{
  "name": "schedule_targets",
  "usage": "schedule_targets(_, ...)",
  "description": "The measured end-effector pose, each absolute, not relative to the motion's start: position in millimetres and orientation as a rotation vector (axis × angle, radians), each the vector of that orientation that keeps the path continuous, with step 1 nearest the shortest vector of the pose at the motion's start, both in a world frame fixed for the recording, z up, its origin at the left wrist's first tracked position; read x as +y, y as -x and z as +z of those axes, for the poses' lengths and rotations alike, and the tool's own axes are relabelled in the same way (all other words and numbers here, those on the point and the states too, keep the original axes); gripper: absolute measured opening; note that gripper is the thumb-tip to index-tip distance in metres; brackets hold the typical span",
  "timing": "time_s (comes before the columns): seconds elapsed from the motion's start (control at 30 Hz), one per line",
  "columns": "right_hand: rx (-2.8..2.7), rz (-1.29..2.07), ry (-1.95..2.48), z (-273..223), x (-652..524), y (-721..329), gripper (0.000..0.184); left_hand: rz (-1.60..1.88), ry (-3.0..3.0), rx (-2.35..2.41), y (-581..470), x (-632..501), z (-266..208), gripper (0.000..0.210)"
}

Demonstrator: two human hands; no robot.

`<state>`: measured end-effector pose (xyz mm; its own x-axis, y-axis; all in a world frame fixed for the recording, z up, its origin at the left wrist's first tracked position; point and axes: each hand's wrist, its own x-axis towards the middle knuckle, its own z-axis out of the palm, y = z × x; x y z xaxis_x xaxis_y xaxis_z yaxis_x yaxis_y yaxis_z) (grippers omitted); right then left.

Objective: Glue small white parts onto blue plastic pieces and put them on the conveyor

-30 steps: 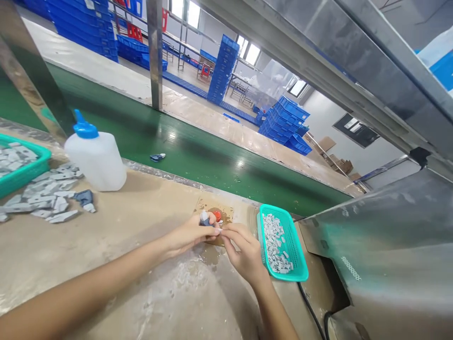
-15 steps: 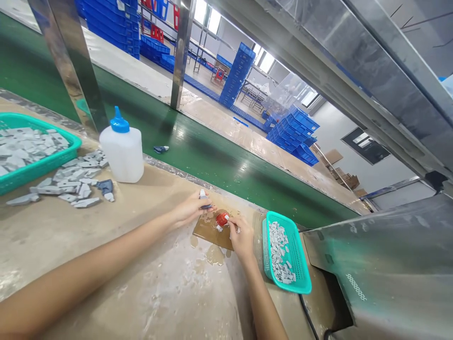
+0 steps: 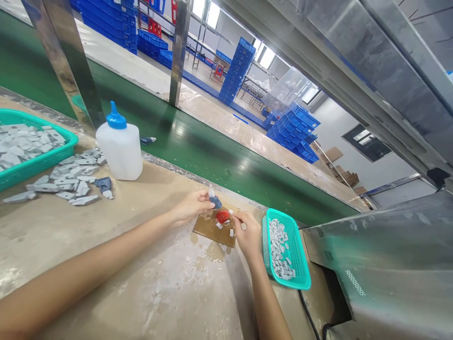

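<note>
My left hand (image 3: 194,205) is closed on a blue-grey plastic part (image 3: 215,202) with a pale tip pointing up, held above the far edge of a wet brown board (image 3: 208,231). On the board sits a red, rounded object (image 3: 222,216), with a few small white pieces (image 3: 231,233) lying around it. Just right of the red object, my right hand (image 3: 248,231) pinches a small white piece (image 3: 231,212) between thumb and fingertips. Its remaining fingers are curled and partly hidden.
A green basket of small pale pieces (image 3: 305,264) stands at right, beside a metal housing (image 3: 396,264). At left are a blue-capped bottle (image 3: 122,151), loose grey parts (image 3: 76,177), another blue-grey part (image 3: 104,185) and a larger green basket (image 3: 72,144). Beyond runs a green conveyor belt (image 3: 212,165).
My left hand has turned the blue-grey part into fuller view. My right hand has shifted slightly right, away from the red object. On the belt, a dark part has travelled left behind the bottle.
</note>
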<state>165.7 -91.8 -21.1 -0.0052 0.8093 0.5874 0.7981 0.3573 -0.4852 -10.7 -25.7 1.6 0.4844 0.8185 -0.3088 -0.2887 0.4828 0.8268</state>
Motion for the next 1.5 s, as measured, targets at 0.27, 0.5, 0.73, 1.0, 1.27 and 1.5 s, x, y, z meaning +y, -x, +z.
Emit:
schedule_targets(0.27,-1.569,0.202,1.373,-11,-96,-155,0.012,0.718,-0.934,0.749,6,-29,-1,0.024)
schedule_targets(0.5,-1.542,0.317,1.302,-10,-97,-144,0.013,0.683,-0.919,0.702,5,-34,-1,0.026)
schedule_targets(0.73,-1.627,0.279,1.282,-8,-102,-140,0.018,0.726,-0.839,0.695,1,-41,-2,0.035)
schedule_targets(1.0,-1.773,0.11,1.193,-14,-107,-137,0.028,0.743,-0.655,0.699,-9,-50,-1,0.018)
schedule_targets(1.27,-1.816,0.021,1.225,-3,-127,-156,0.028,0.86,-0.73,0.826,-16,-15,3,0.019)
schedule_targets(1.5,-1.657,-0.079,1.442,-3,-168,-199,0.025,0.923,-1.468,1.286,-20,80,6,0.011)
